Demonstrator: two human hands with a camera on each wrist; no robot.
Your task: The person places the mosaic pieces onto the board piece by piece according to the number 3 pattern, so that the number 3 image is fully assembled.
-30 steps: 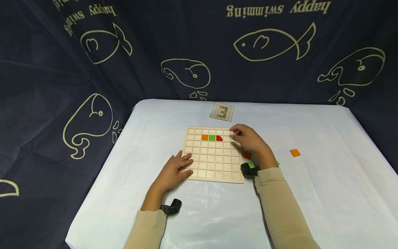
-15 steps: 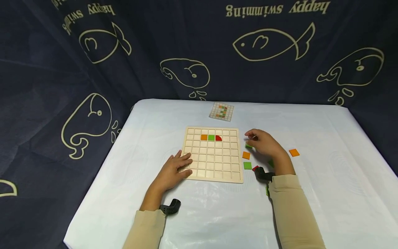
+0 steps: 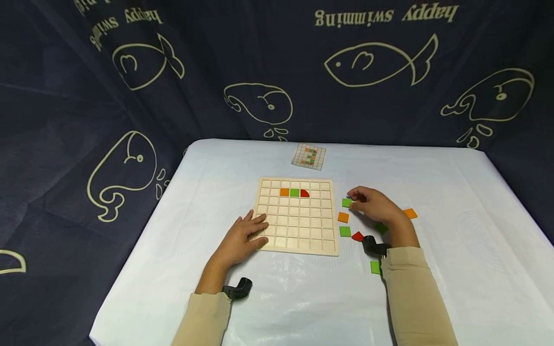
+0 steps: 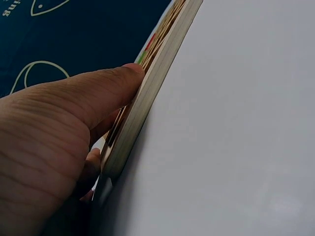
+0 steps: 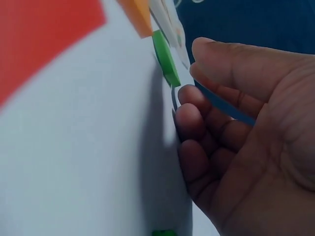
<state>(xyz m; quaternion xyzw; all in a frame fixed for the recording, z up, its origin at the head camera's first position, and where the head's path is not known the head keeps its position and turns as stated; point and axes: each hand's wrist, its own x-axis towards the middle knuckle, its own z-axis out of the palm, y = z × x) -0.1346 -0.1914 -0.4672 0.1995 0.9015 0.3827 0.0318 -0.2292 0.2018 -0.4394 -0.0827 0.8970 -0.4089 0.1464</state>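
Left hand (image 3: 242, 236) spread flat on the grid board (image 3: 304, 229)

Only the left wrist view shows the board's thick side (image 4: 145, 98). The right hand (image 3: 375, 205), thumb apart from loosely bent fingers, is at a green tile (image 3: 346, 203) right of the board; contact I can't tell.

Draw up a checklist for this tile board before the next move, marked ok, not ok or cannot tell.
1. Left hand on board: ok, it rests over the left edge.
2. Green tile nearest the right hand gripped: not ok, no grip shows.
3. That tile touched: cannot tell.
4. Orange piece, green piece, red piece side by side on board: ok.
5. Pattern card uncovered: ok, beyond the board.
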